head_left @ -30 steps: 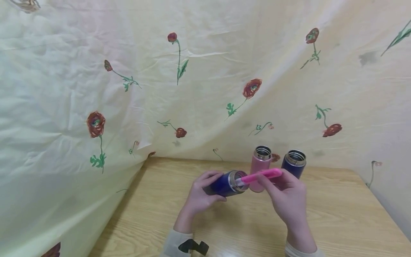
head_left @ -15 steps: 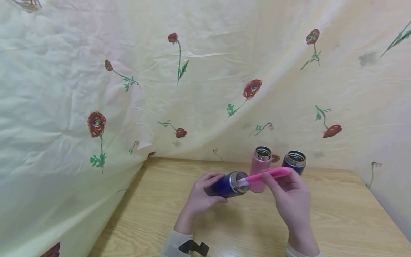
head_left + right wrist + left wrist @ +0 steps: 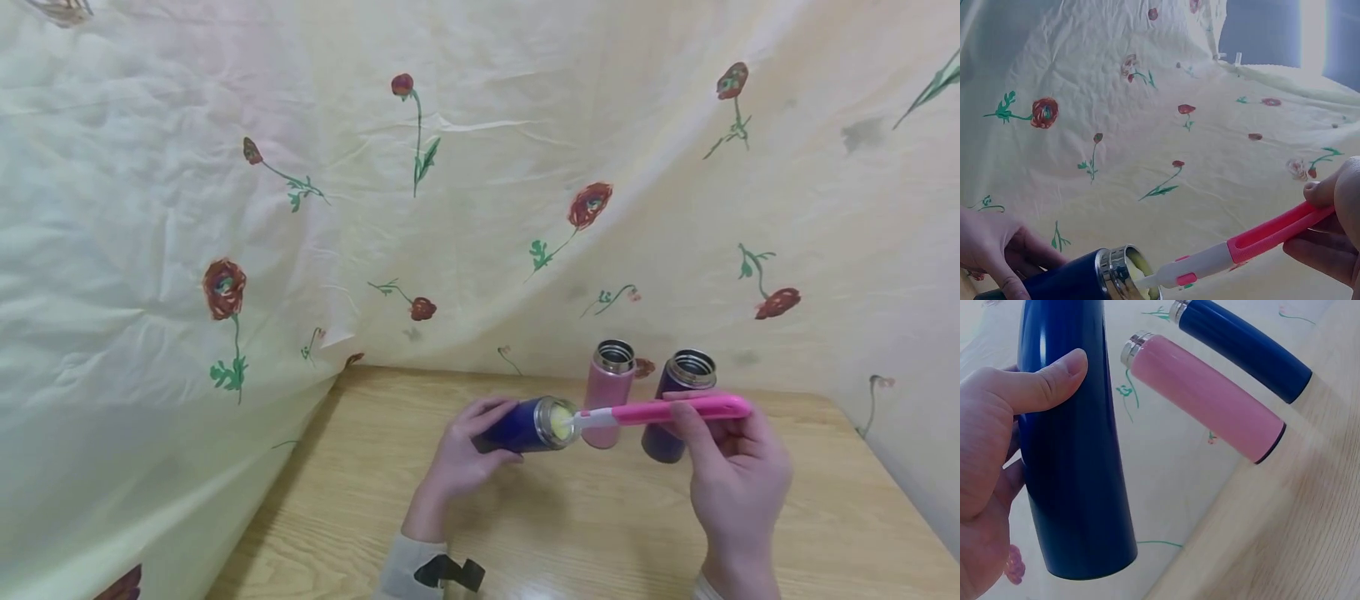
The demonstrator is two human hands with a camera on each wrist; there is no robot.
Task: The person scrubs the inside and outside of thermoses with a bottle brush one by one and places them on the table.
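Left hand (image 3: 465,454) reaches in from lower centre, thumb & fingers wrapped round a dark blue cylindrical metal flask (image 3: 525,425), held sideways above the light wooden table (image 3: 360,500), steel mouth facing right. Right hand (image 3: 738,479) sits well right of it, fingers pinching the pink plastic handle of a bottle brush (image 3: 660,411); its yellow sponge tip sits at the flask mouth. Behind: upright pink metal flask (image 3: 607,392) & second dark blue flask (image 3: 675,404), both w/o lids.
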